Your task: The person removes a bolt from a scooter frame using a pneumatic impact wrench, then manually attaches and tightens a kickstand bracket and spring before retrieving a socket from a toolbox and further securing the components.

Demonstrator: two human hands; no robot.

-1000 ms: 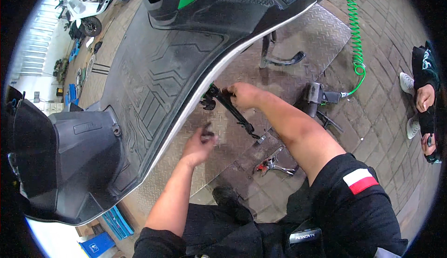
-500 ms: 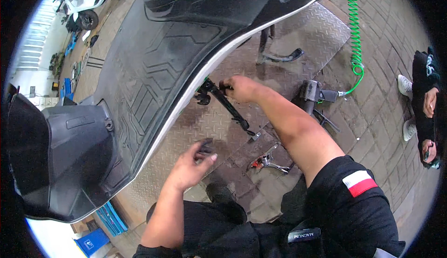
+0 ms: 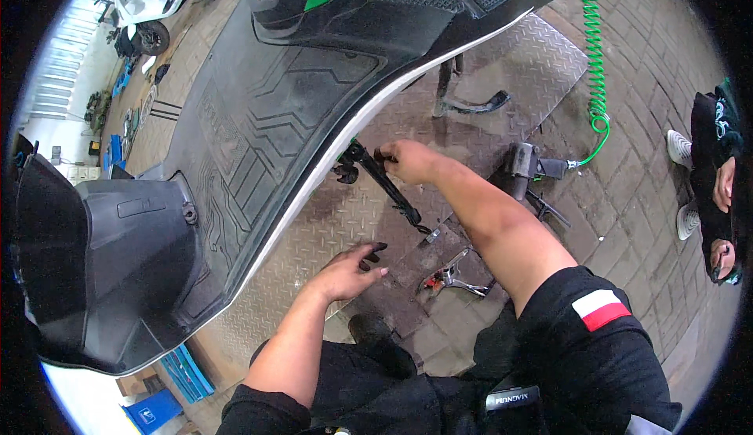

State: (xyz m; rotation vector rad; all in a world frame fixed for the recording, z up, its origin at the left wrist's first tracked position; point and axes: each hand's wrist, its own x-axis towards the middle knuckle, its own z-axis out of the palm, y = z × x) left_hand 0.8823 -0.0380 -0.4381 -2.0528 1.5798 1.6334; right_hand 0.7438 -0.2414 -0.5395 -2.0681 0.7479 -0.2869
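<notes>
A black side stand (image 3: 388, 188) slants down from beneath a scooter's dark floorboard (image 3: 271, 113). My right hand (image 3: 408, 162) is beside the stand's upper part, its blackened fingers curled; what they hold, if anything, is hidden. Lower and to the left, my left hand (image 3: 345, 276) hovers over the metal plate with fingers apart and dirty tips, holding nothing. Near the stand's foot is a small metal piece (image 3: 429, 236). A silver plier-like tool with a red part (image 3: 455, 276) lies on the paving between my arms.
An air impact wrench (image 3: 522, 160) rests at the right, joined to a green coiled hose (image 3: 596, 58). Beyond my right hand a black foot lever (image 3: 478, 104) sticks out over the diamond-patterned plate (image 3: 541, 58). A person (image 3: 715, 184) is at the far right; a white scooter (image 3: 137, 11) stands far left.
My left hand has shifted right and its fingers have stretched out toward the stand. The right hand stays by the stand, nearly unmoved. The view has shifted slightly.
</notes>
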